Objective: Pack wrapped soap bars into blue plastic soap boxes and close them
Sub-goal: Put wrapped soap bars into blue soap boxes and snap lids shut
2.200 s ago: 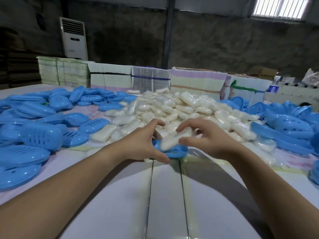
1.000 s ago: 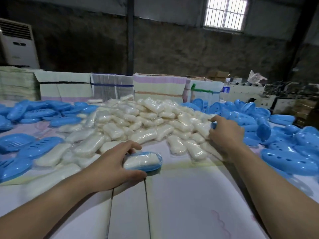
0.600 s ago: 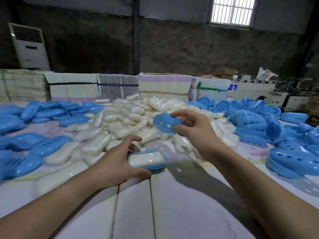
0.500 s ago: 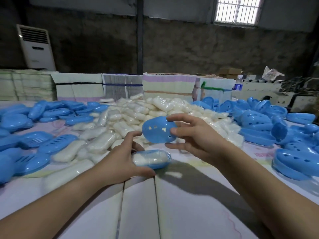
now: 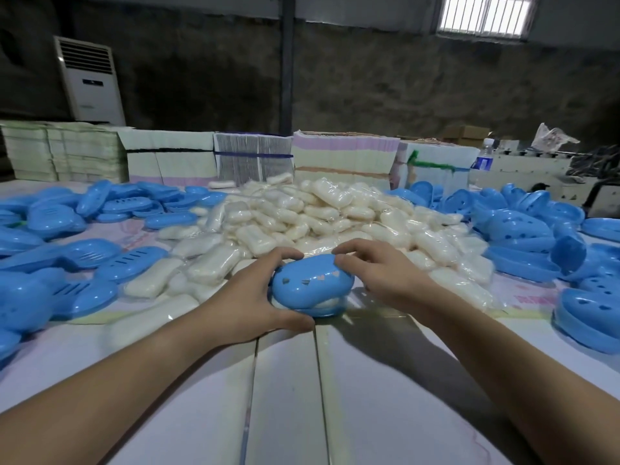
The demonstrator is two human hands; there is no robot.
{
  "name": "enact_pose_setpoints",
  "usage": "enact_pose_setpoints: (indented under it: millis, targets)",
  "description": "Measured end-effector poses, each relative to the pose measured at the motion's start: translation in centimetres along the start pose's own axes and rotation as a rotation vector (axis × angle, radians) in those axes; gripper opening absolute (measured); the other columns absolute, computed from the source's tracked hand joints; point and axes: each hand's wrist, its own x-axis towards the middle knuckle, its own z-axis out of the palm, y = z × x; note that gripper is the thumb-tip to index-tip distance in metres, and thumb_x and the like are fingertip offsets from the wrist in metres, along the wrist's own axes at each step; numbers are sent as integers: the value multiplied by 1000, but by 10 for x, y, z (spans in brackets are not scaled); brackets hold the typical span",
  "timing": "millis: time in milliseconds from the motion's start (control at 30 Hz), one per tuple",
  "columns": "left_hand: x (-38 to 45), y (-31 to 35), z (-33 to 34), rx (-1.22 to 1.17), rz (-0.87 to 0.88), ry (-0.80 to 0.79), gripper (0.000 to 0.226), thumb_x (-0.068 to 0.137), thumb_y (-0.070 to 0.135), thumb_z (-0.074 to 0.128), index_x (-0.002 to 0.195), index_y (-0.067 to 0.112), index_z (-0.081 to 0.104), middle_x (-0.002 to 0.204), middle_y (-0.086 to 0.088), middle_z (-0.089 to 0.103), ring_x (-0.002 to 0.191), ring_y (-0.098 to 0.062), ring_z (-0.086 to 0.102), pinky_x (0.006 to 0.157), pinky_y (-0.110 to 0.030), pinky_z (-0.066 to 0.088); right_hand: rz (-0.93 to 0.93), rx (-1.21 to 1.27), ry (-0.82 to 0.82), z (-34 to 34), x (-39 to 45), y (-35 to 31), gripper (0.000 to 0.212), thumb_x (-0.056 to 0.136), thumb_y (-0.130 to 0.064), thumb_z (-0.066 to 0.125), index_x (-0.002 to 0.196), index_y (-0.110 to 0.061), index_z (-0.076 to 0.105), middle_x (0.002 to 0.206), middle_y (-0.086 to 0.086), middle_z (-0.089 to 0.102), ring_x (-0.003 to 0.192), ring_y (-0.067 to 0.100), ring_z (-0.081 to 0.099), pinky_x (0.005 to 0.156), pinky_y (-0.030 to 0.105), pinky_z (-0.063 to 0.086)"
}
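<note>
Mid-frame on the table [image 5: 288, 397], the left hand [image 5: 248, 307] grips the box [image 5: 310, 285] at its left end, thumb under the base, while the right hand [image 5: 379, 273] curls its fingers over the lid's far right edge; a sliver of wrapped soap [image 5: 327, 303] shows in the gap, so the lid isn't seated yet. The box looks light, stiff, glossy and likely slick, so hold it at the ends and press along the rim. Soap pile [image 5: 322, 216] lies just behind it.
</note>
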Motion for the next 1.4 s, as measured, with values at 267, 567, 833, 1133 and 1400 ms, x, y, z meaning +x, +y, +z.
enact_pose_setpoints:
  millis: [267,567,833,1133,1400]
  targets:
    - [0,2,-1,20,11,-21,70,59,38,93,116,46,54,106,20,65,91,0,64,80,-30,58,-206,-190,-320,-4,-6,2,48,76,-51,72,121,-47,56,110,-25,60,98,-4,56,75,12,48]
    - [-2,1,-11,-15,32,-143,76,68,33,87,128,52,44,117,21,58,102,1,62,88,-24,56,-300,-326,-233,0,-5,4,49,79,-54,73,124,-46,55,113,-23,58,97,-5,52,71,14,39]
    - [-3,1,-9,-54,90,-66,66,64,28,90,117,46,55,110,27,61,103,1,63,83,-23,58,-342,-359,-254,0,-4,5,52,78,-51,75,125,-46,55,118,-15,58,102,-1,51,80,16,40]
    - [-2,7,-12,-132,122,67,41,79,24,84,113,34,63,109,27,63,113,3,58,86,-25,56,-359,-362,-262,-1,-10,1,48,76,-46,79,118,-38,58,102,-17,64,92,4,58,80,25,48]
    - [-1,6,-15,30,144,8,52,78,22,83,122,37,59,115,24,60,111,5,56,83,-17,54,-363,-371,-183,-4,-8,-1,39,78,-37,78,114,-29,66,94,-6,70,85,13,62,78,42,51]
